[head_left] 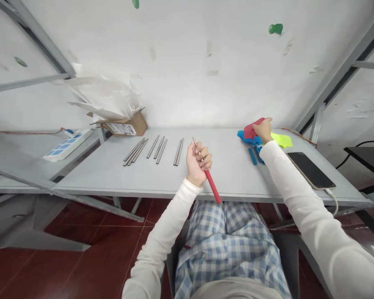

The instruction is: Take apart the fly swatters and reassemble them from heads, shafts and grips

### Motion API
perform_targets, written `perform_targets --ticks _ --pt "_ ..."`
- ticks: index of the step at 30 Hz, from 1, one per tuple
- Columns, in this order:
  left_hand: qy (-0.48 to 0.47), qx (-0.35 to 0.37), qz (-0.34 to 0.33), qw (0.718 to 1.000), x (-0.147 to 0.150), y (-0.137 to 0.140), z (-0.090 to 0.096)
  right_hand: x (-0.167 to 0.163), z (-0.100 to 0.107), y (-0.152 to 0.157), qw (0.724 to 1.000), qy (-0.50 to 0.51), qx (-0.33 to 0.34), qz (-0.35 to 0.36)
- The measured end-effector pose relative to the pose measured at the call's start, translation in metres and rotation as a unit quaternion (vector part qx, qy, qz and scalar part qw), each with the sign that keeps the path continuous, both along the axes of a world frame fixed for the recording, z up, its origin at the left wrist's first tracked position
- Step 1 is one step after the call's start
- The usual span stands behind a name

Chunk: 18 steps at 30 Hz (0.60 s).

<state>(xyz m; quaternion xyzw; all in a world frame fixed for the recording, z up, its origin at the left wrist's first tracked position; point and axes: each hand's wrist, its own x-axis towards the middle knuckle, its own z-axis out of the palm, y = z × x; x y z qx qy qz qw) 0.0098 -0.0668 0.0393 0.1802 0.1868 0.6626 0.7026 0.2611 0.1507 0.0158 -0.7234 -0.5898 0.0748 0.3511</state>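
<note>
My left hand [198,163] is closed around a slim metal tube, palm turned up, above the table's front edge. A red sleeve [213,187] covers the tube's lower end and points toward my lap, while its bare tip [194,141] shows above my fingers. At the back right, my right hand [263,130] pinches a red, mesh-like piece [253,127]. Beneath it lie blue pieces [249,138] and a bright yellow-green piece [282,140]; their exact kind is unclear. To the left of my left hand, several bare metal tubes [160,148] lie in loose groups.
An open cardboard box [139,123] with white wrapping stands at the back left. A phone [311,169] with a white cable lies at the right on the grey table [112,178]. Farther left is a white-and-blue power strip [69,145]. The wall borders the table's back.
</note>
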Motion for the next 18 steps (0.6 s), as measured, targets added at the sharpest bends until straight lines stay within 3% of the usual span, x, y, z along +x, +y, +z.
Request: perform_targets --ticks 4,7,10,13,18 --pt "0.002 0.007 0.012 1.000 0.000 0.005 0.001 0.006 -0.005 0.004 0.997 0.018 -0.063 -0.034" --pt "0.016 -0.004 0.019 1.000 -0.005 0.006 0.006 0.008 -0.007 -0.002 0.992 -0.068 -0.078 -0.074" --pt "0.022 -0.016 0.031 0.999 -0.012 0.006 0.010 0.011 -0.010 -0.018 0.983 -0.147 -0.048 -0.096" --pt "0.017 -0.017 0.038 0.999 -0.016 0.010 0.010 0.012 -0.012 -0.037 0.982 -0.183 -0.027 -0.028" --pt "0.008 -0.026 0.030 0.999 -0.007 0.015 0.004 -0.002 -0.014 -0.054 0.961 -0.236 -0.101 0.102"
